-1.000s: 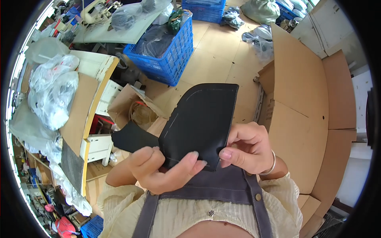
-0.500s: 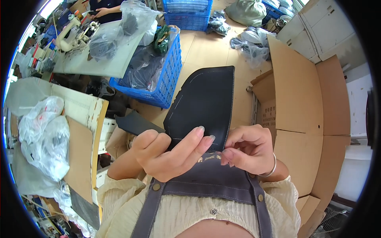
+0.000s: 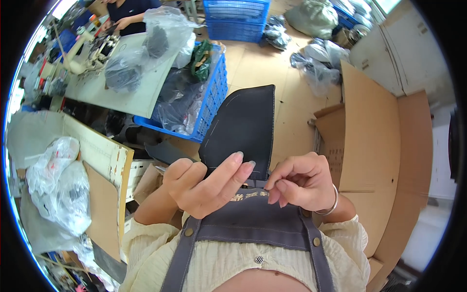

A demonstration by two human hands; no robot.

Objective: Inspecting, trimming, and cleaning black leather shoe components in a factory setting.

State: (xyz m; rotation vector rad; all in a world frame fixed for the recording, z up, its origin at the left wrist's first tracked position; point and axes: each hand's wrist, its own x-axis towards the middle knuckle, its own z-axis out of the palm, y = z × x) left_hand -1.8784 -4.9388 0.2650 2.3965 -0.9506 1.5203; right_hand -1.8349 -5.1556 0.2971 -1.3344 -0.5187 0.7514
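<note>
A flat black panel point(image 3: 241, 129), leather-like with pale stitch marks along its edges, is held up in front of my chest. My left hand point(image 3: 206, 187) grips its lower left part, with the fingers lying across the face and the thumb hidden behind. My right hand point(image 3: 301, 182), with a bangle at the wrist, is pinched closed at the panel's lower right corner. What its fingertips hold, if anything, is too small to make out. Beyond my left hand a dark strip point(image 3: 168, 152) sticks out; whether it joins the panel I cannot tell.
A large open cardboard box point(image 3: 369, 141) stands at my right. A blue crate point(image 3: 214, 92) of bagged pieces sits ahead left, beside a table point(image 3: 97, 92) with machine parts. Clear plastic bags point(image 3: 63, 185) lie at the left. A co-worker's hand point(image 3: 122, 23) shows at the far left.
The panel has tilted more upright and moved slightly left. My right fingertips have shifted a little down, toward the corner's outer side. The whole view has shifted slightly, showing more of the co-worker.
</note>
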